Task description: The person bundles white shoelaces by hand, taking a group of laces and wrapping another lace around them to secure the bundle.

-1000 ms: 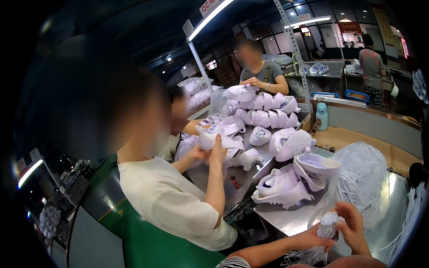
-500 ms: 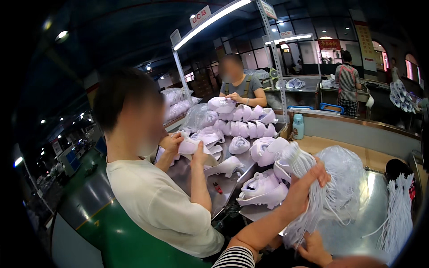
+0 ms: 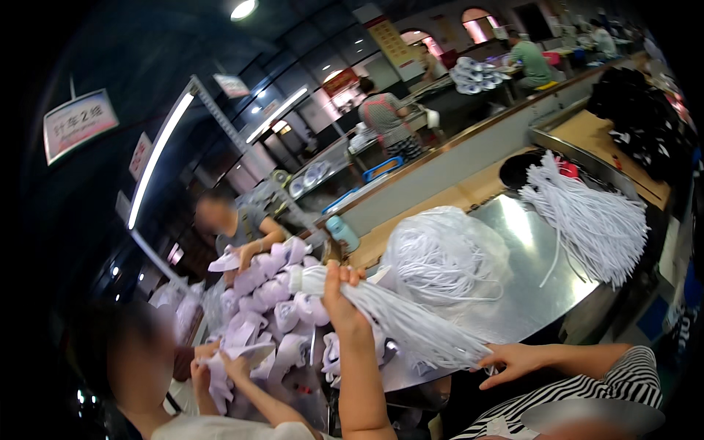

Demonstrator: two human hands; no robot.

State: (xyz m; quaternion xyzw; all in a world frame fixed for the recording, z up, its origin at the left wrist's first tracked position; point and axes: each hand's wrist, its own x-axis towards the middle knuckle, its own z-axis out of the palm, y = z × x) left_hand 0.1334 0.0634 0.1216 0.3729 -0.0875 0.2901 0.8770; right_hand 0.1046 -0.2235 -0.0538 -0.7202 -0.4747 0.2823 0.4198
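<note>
A thick bundle of white shoelaces (image 3: 411,323) stretches slantwise in front of me, above the metal worktop (image 3: 524,293). Near its looped or gathered upper end, my left hand (image 3: 343,293) is wrapped round it. My right hand (image 3: 517,361) is at the lower end, its fingers closed about the lace tips; the tips themselves are partly hidden. Just beyond the bundle lies a clear plastic bag (image 3: 447,253) full of white laces. Another pile of white laces (image 3: 587,220) rests on the right of the worktop.
Pale lilac shoes (image 3: 286,315) are heaped to the left, where a person in a white top handles a shoe part (image 3: 253,356). Across the heap another person (image 3: 253,227) holds a shoe. A light blue bottle (image 3: 342,233) stands by the low partition (image 3: 433,176). Black pieces (image 3: 638,117) lie far right.
My view has turned right and tilted. The shoelace bundle has gone from hanging steeply to lying slantwise, drawn out between my hands, with my right hand now at its tips.
</note>
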